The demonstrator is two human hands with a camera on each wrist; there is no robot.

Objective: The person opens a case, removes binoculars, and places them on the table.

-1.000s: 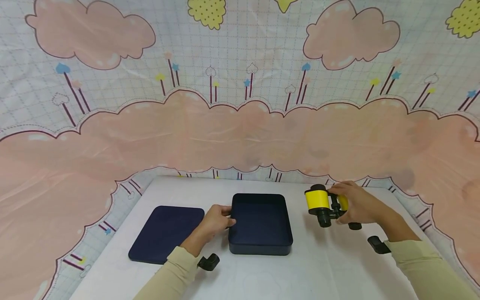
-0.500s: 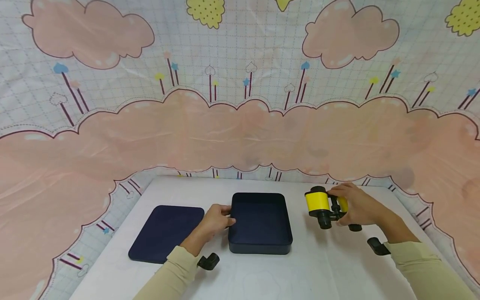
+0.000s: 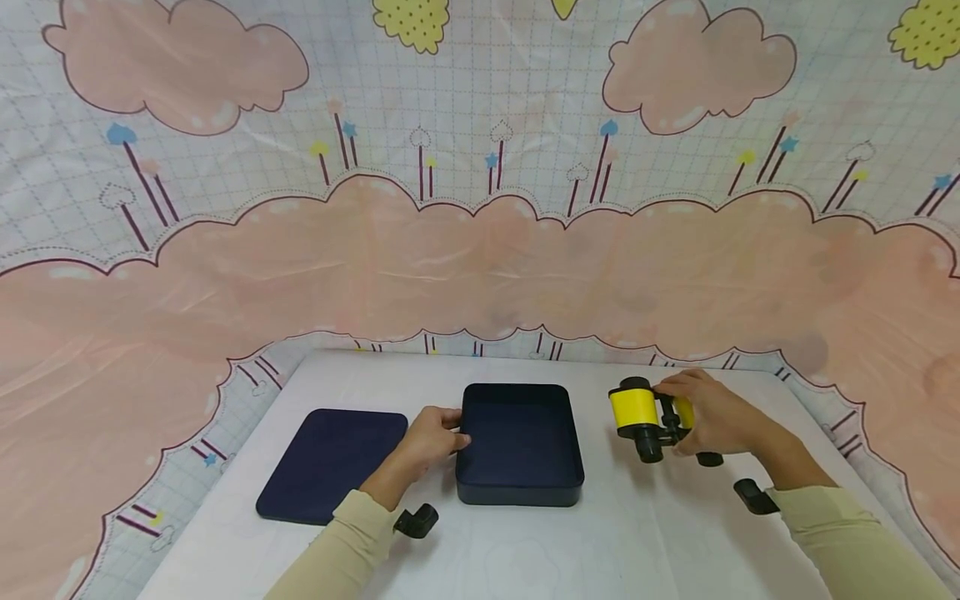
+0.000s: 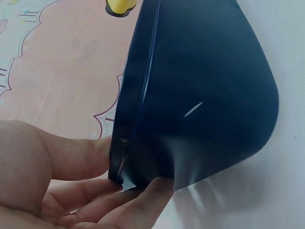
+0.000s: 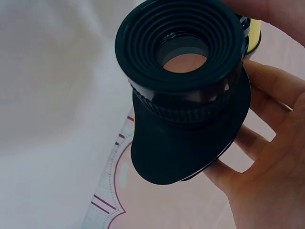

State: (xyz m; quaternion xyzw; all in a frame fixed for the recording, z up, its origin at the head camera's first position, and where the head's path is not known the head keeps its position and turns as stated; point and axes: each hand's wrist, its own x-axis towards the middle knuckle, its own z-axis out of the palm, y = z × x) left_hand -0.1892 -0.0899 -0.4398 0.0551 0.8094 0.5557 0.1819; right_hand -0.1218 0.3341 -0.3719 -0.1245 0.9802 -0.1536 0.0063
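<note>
An open, dark navy box (image 3: 520, 446) with rounded corners stands in the middle of the white table. My left hand (image 3: 429, 442) grips its left wall; in the left wrist view the thumb lies on one side of the box (image 4: 209, 86) and the fingers curl under the other. To the right, yellow and black binoculars (image 3: 634, 408) are held above the table in my right hand (image 3: 716, 414), their shadow falling below. A black eyepiece of the binoculars (image 5: 181, 52) fills much of the right wrist view, with fingers wrapped around the barrel behind it.
A flat navy lid (image 3: 330, 467) lies on the white table (image 3: 622, 542) left of the box, partly behind my left forearm. Behind the table hangs a cloth (image 3: 480, 267) printed with clouds. Black wrist cameras (image 3: 417, 522) jut out from both sleeves.
The binoculars in my right hand have sunk slightly. My left hand stays on the box, which has not moved on the table, and the lid lies as before.
</note>
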